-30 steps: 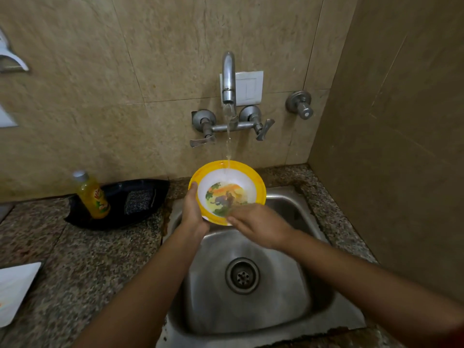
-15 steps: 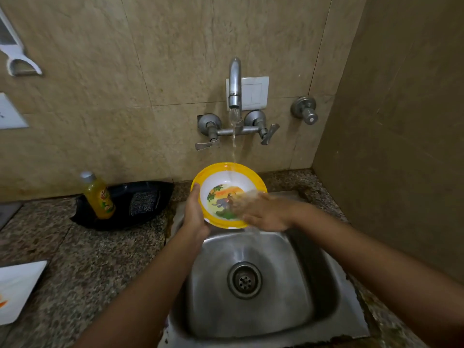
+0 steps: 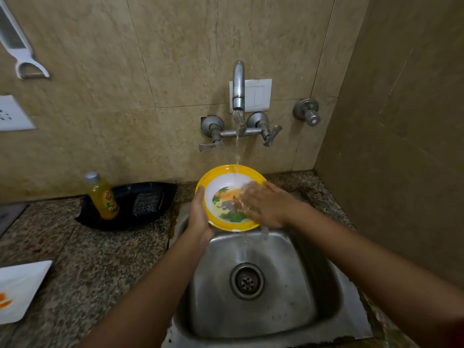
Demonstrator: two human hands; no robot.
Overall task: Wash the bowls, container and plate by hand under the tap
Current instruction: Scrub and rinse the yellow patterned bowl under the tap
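Note:
A yellow-rimmed bowl (image 3: 226,197) with a picture printed inside is tilted toward me above the steel sink (image 3: 251,285). Water runs from the tap (image 3: 238,84) onto its far rim. My left hand (image 3: 199,217) grips the bowl's left edge, thumb on the rim. My right hand (image 3: 263,204) lies flat inside the bowl on its right half, fingers straight and blurred, with water splashing over them. A white plate (image 3: 20,290) sits on the counter at the far left edge.
A black tray (image 3: 130,204) holding a yellow soap bottle (image 3: 103,197) and a scrub pad (image 3: 147,204) stands on the granite counter left of the sink. The drain (image 3: 247,281) sits mid-basin. A side wall closes in on the right.
My right hand moved from the bowl's lower edge up and across its inside to the right half. The left hand kept its grip and the bowl stayed under the stream.

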